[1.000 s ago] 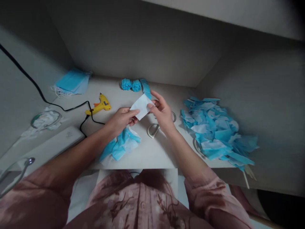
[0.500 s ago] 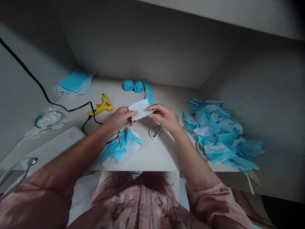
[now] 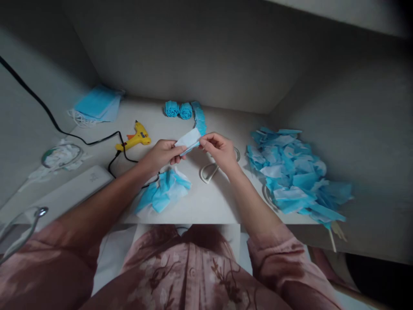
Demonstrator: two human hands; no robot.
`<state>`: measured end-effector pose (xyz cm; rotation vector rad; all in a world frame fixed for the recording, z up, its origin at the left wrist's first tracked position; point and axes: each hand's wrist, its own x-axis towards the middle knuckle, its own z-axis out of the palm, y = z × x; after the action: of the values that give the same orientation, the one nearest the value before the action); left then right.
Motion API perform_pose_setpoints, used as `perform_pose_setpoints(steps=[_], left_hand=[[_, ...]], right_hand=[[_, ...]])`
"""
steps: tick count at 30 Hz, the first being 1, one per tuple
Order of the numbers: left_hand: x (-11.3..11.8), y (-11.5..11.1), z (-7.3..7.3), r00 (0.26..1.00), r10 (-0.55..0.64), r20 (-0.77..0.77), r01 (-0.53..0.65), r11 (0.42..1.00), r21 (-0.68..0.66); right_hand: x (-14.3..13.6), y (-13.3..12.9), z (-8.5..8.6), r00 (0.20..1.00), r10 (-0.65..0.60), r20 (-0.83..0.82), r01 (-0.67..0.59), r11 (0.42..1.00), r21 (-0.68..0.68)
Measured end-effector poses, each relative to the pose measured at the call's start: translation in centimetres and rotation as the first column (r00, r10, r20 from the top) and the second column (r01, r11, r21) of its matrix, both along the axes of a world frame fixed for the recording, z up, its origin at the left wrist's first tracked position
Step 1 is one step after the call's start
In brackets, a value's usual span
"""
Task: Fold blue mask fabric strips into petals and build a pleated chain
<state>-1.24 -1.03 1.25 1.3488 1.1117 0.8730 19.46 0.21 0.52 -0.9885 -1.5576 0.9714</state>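
A small white and blue fabric piece (image 3: 188, 138) is stretched between my hands above the middle of the table, with its lower edge folded so that blue shows. My left hand (image 3: 166, 153) pinches its left end, thumb on top. At the right end, my right hand (image 3: 217, 148) grips it between thumb and fingers. Behind it lie two blue fabric rosettes (image 3: 178, 110) and a gathered blue strip (image 3: 199, 117). White-handled scissors (image 3: 209, 172) rest just below my right hand. Crumpled blue cloth (image 3: 164, 191) lies in front of my left hand.
A yellow glue gun (image 3: 138, 135) with a black cord (image 3: 80, 140) is at the left. Blue masks (image 3: 97, 103) are stacked at the back left, near white scraps (image 3: 61, 156) and a white box (image 3: 77, 187). Many blue pieces (image 3: 293, 172) are heaped on the right.
The fabric piece, which was flat and white, now has its lower edge folded up with blue showing. My right fingers have shifted along that edge. The whole view has moved slightly.
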Motion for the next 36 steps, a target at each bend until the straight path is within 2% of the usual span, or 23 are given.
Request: perform_pose_setpoints(steps=[7, 13, 16, 20, 25, 28, 32, 36], left_hand=[[0.3, -0.2, 0.4, 0.998, -0.004, 0.057, 0.003, 1.000, 0.029], [0.1, -0.3, 1.0, 0.995, -0.055, -0.084, 0.062, 0.995, 0.080], [0.2, -0.5, 1.3, 0.993, -0.044, -0.110, 0.052, 0.996, 0.069], [0.3, -0.6, 1.4, 0.997, -0.021, -0.076, 0.025, 0.998, 0.051], [0.1, -0.3, 0.8, 1.000, -0.001, -0.014, 0.002, 0.997, 0.076], [0.0, -0.1, 0.5, 1.000, -0.011, 0.006, 0.010, 0.994, 0.112], [0.0, 0.0, 0.4, 1.000, -0.024, -0.007, 0.025, 0.992, 0.121], [0.2, -0.1, 0.7, 0.996, -0.061, -0.068, 0.068, 0.991, 0.117]], right_hand=[[-0.2, -0.2, 0.2, 1.000, -0.021, 0.004, 0.021, 0.999, 0.032], [-0.2, -0.2, 0.2, 0.999, -0.031, -0.011, 0.032, 0.998, 0.050], [-0.3, -0.2, 0.2, 0.999, -0.039, -0.025, 0.041, 0.998, 0.057], [-0.3, -0.1, 0.1, 0.998, -0.030, -0.053, 0.033, 0.998, 0.046], [-0.1, 0.1, -0.2, 0.999, -0.022, -0.044, 0.023, 0.999, 0.031], [0.2, 0.3, -0.4, 0.998, 0.015, -0.067, -0.015, 1.000, -0.011], [0.5, 0.5, -0.5, 0.988, 0.140, -0.070, -0.146, 0.985, -0.093], [0.5, 0.4, -0.5, 0.983, 0.185, 0.000, -0.185, 0.980, -0.076]])
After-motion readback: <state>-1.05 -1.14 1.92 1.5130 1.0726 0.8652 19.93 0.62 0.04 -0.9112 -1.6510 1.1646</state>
